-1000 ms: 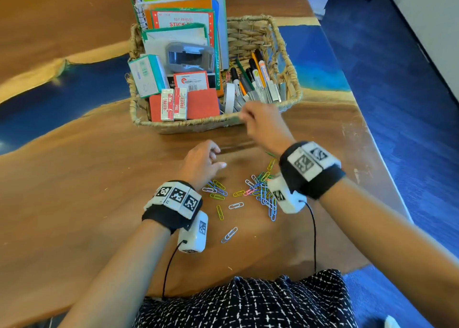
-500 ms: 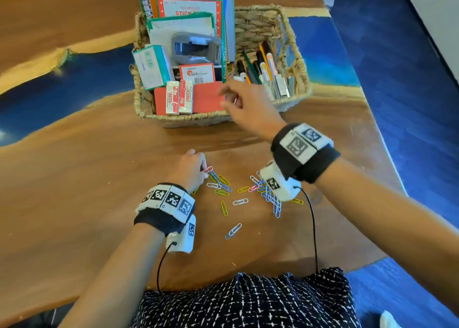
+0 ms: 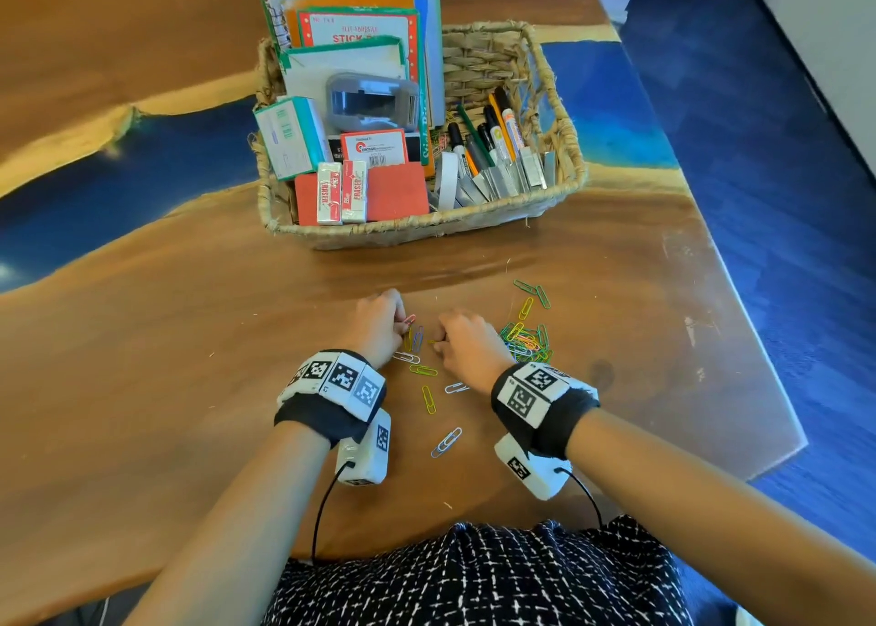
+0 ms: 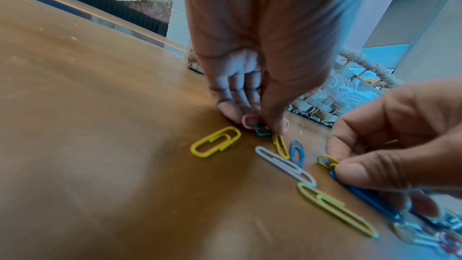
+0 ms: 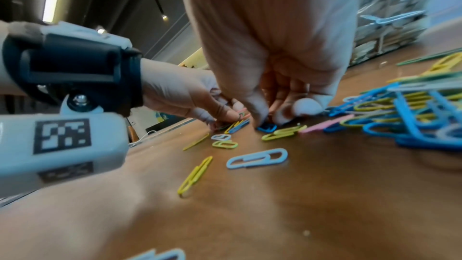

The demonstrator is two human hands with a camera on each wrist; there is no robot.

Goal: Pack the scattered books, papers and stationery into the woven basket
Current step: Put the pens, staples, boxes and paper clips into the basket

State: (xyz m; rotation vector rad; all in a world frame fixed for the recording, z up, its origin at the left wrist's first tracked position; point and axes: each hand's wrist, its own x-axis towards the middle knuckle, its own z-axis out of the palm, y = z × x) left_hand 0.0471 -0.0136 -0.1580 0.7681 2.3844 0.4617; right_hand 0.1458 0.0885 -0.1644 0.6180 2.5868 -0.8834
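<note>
From the head camera I see the woven basket (image 3: 559, 104) standing at the far side of the wooden table (image 3: 142, 388), already packed: books and papers (image 3: 360, 23) upright at its back left, a stapler (image 3: 372, 101) in front of them, two erasers (image 3: 342, 192) against the near wall, and pens and markers (image 3: 493, 144) lying in the right half. On my side of the basket, well apart from it, both hands work among loose paper clips. My left hand (image 3: 377, 324) has its fingers curled down onto a pink clip (image 3: 408, 320); my right hand (image 3: 467, 345) sits just beside it, knuckles up, fingers curled to the table. A tangled pile of paper clips (image 3: 526, 341) lies just to the right of the right hand, and single clips lie between the wrists.

From the left wrist I see the left hand's (image 4: 250, 66) thumb and fingers pinching together on the pink clip (image 4: 248, 121) and a teal clip (image 4: 261, 129) at the tabletop. A yellow clip (image 4: 215, 144) lies free near them. The right hand (image 4: 390, 145) enters from the right, its thumb and forefinger closing on a small yellow clip (image 4: 326, 161).

From the right wrist I see the right hand (image 5: 275, 56) with fingertips pressed down around a dark blue clip (image 5: 267, 127), the pile (image 5: 410, 118) to its right. I cannot tell whether that clip is lifted.
</note>
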